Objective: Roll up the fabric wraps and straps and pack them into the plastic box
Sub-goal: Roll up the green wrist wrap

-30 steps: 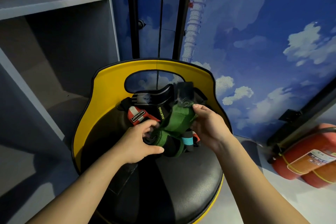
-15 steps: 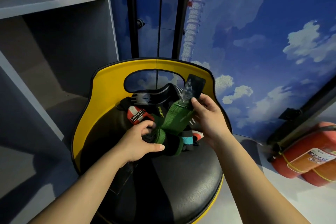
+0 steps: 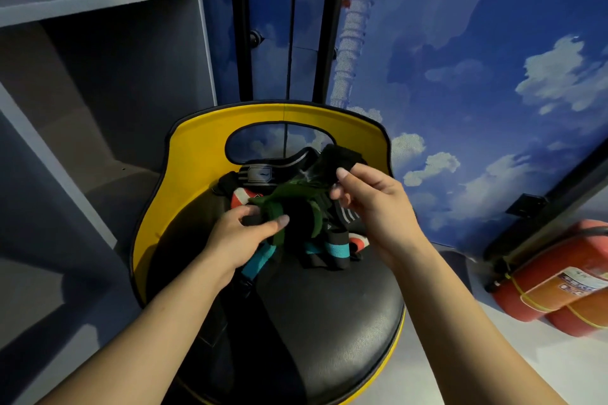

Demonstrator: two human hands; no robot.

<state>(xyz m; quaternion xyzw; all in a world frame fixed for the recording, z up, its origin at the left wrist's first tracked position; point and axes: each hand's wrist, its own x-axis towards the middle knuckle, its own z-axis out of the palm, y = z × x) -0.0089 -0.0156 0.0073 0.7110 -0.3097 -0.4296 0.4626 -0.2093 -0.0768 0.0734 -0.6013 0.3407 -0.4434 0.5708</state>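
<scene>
Fingers (image 3: 342,173) of the right hand (image 3: 371,204) pinch the green wrap's (image 3: 289,196) end; left hand (image 3: 241,233) grips its roll. Nothing looks packed; no box visible.

Dim, bluish light — wide-angle edge distortion.

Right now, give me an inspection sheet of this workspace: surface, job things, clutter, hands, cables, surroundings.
Surface: black padded seat with a yellow backrest.
Job's things: green wrap partly rolled, stretched between both hands; teal and black straps and a red and white strap piled behind it. Plastic box: not seen.
Clutter: nothing seen beyond the pile.
Hands: left hand has its grip on the rolled end; right hand pinches the black tab end.
Cables: nothing seen.
Surroundings: grey shelving on the left, sky-painted wall, red fire extinguishers on the floor at right.
</scene>
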